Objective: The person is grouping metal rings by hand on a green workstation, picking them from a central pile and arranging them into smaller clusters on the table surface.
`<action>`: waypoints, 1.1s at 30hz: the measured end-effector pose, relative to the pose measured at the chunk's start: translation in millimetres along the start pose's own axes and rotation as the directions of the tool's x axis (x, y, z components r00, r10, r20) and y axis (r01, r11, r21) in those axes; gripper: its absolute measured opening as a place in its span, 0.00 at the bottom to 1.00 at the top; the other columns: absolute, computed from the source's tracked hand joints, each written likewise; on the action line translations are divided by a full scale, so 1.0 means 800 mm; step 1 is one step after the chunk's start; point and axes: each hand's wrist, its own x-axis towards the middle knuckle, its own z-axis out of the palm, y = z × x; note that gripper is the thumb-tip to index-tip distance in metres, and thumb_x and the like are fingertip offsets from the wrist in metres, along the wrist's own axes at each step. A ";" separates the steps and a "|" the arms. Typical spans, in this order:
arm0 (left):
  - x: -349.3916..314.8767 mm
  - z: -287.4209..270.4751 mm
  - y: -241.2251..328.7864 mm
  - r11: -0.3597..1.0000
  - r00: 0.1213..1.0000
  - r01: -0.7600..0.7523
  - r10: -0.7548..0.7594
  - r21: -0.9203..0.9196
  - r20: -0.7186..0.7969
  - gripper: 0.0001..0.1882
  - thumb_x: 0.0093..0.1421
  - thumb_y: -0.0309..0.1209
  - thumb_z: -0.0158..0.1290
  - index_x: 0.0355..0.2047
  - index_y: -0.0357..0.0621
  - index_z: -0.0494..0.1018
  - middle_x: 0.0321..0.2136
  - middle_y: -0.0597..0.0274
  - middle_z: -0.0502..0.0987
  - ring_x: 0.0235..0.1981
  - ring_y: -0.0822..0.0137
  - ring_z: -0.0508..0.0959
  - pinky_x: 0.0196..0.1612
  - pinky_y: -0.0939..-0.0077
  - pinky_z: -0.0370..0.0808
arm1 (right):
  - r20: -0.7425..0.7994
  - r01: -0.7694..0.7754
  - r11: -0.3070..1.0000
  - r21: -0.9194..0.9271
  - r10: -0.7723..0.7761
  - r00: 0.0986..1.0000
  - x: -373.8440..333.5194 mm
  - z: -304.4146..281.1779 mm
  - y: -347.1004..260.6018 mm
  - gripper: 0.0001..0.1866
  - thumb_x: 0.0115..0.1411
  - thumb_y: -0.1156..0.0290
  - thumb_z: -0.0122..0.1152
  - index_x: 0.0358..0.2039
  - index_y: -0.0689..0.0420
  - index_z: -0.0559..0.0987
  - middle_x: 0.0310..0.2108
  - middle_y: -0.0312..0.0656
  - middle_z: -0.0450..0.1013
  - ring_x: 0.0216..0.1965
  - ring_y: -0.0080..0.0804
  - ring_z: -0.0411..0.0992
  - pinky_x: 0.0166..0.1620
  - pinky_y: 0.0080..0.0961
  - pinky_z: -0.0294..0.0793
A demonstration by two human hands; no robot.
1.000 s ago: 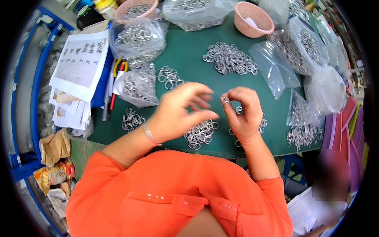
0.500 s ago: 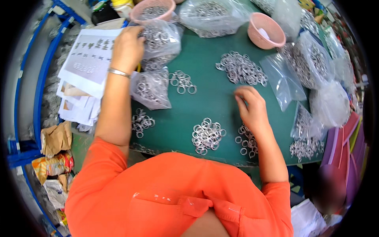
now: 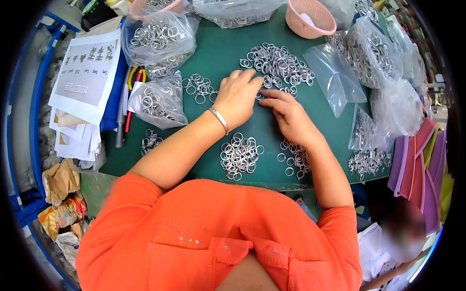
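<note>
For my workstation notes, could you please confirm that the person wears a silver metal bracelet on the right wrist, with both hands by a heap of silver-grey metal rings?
Wrong wrist: the head view shows the silver metal bracelet on the left. The left hand and right hand are indeed by the heap of silver-grey metal rings.

Along the left edge of the green bench (image 3: 208, 53) lie a printed sheet (image 3: 85, 72) and a stack of loose papers (image 3: 82, 143), a slim red rod (image 3: 128, 121) and a yellow looped handle (image 3: 129, 77) just beside them. A pink perforated plastic basket (image 3: 309, 30) stands at the far edge, a white slip inside. Past the left edge — a blue metal rack (image 3: 34, 121) and a crumpled brown paper bag (image 3: 61, 182). Past the right edge — purple and red panels (image 3: 417, 162), near a person in white (image 3: 370, 247).
</note>
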 end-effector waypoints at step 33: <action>0.009 0.034 0.028 0.994 0.995 -0.084 0.080 -0.065 -0.057 0.11 0.48 0.23 0.62 0.33 0.45 0.76 0.34 0.62 0.73 0.39 0.56 0.73 0.40 0.62 0.70 | 0.191 -0.455 0.237 0.859 0.675 0.712 -0.051 -0.023 -0.004 0.06 0.60 0.78 0.60 0.38 0.65 0.78 0.30 0.46 0.78 0.27 0.29 0.78 0.29 0.20 0.79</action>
